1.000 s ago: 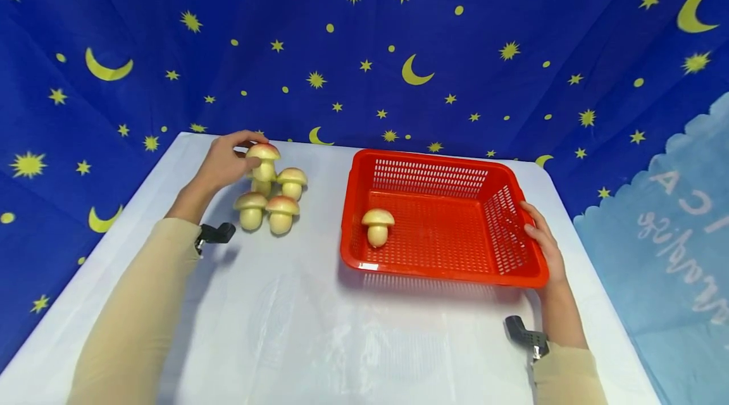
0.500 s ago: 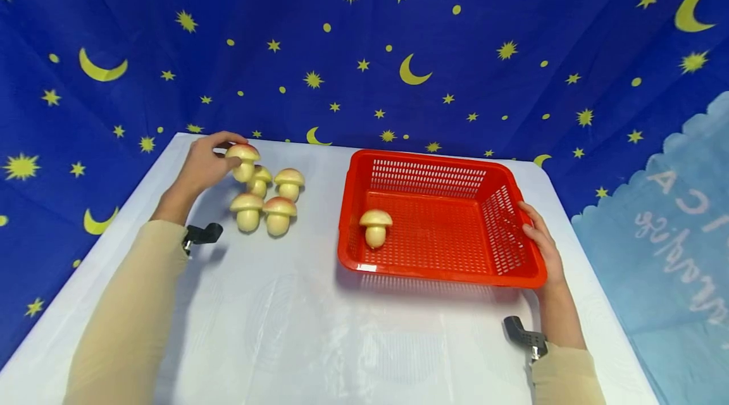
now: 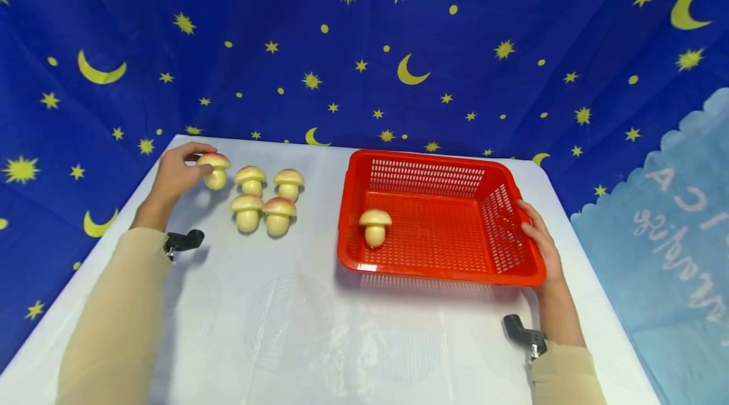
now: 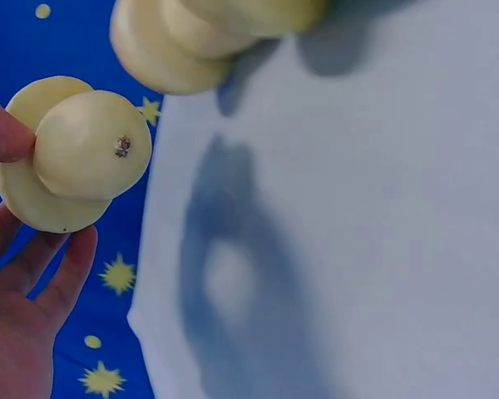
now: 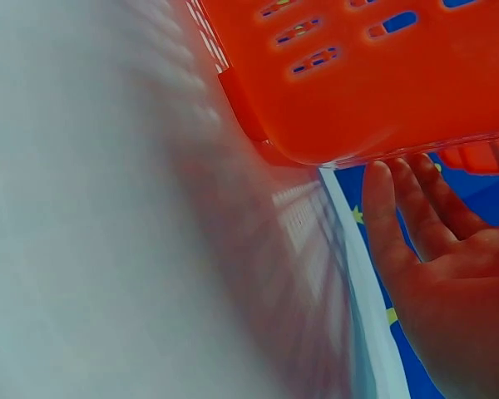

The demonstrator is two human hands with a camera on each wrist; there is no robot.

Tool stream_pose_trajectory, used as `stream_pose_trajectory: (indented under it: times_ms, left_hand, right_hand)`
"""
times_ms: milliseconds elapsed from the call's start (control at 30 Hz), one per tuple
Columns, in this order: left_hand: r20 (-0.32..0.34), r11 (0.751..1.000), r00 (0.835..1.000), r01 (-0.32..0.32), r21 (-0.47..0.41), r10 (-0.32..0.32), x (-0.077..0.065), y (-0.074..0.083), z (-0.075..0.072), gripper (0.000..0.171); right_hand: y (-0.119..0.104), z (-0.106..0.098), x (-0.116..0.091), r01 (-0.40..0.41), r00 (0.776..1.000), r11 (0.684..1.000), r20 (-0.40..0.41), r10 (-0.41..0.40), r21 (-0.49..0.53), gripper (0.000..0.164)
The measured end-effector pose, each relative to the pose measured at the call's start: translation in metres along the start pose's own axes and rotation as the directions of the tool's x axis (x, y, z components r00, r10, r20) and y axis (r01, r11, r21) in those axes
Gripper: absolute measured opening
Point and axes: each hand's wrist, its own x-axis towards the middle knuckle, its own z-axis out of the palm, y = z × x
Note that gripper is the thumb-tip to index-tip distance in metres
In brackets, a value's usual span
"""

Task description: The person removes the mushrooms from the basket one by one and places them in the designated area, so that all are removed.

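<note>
My left hand [image 3: 173, 174] pinches a toy mushroom [image 3: 215, 176] between thumb and fingers, above the table's far left. The left wrist view shows this mushroom [image 4: 91, 145] from beneath, its round pale stem end facing the camera. Several similar mushrooms stand to its right in a tight group, among them a front one [image 3: 247, 214] and a pinkish-capped one [image 3: 288, 183]. On the right, my right hand [image 3: 545, 245] grips the side rim of a red plastic basket [image 3: 441, 273]. One mushroom [image 3: 375, 228] stands inside at the basket's left. In the right wrist view, fingers [image 5: 381, 199] reach up to the rim.
A white-covered table [image 3: 319, 329] carries everything. Behind it hangs a blue cloth [image 3: 364, 25] with yellow moons and stars, and a light blue panel [image 3: 672, 228] with lettering lies at the right. Each wrist wears a black camera mount [image 3: 185, 240].
My left hand has carried its mushroom leftward and slightly nearer, away from the group, uncovering the mushroom behind it. My right hand and the basket stay in place.
</note>
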Motion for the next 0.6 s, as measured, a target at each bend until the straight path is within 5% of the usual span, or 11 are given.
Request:
stream_pose_trajectory:
  times_ms: [167,600]
  left_hand:
    - [0.013,1.0,1.0,0.002,0.007,-0.002,0.001,-0.013,0.009,0.033]
    - [0.071,0.999,0.997,0.002,0.05,-0.006,0.0,-0.014,0.027,0.033]
  right_hand:
    - [0.0,-0.001,-0.001,0.001,1.0,1.0,-0.001,-0.001,-0.007,0.05]
    - [0.001,-0.001,0.001,0.019,1.0,1.0,0.018,-0.02,0.013,0.049]
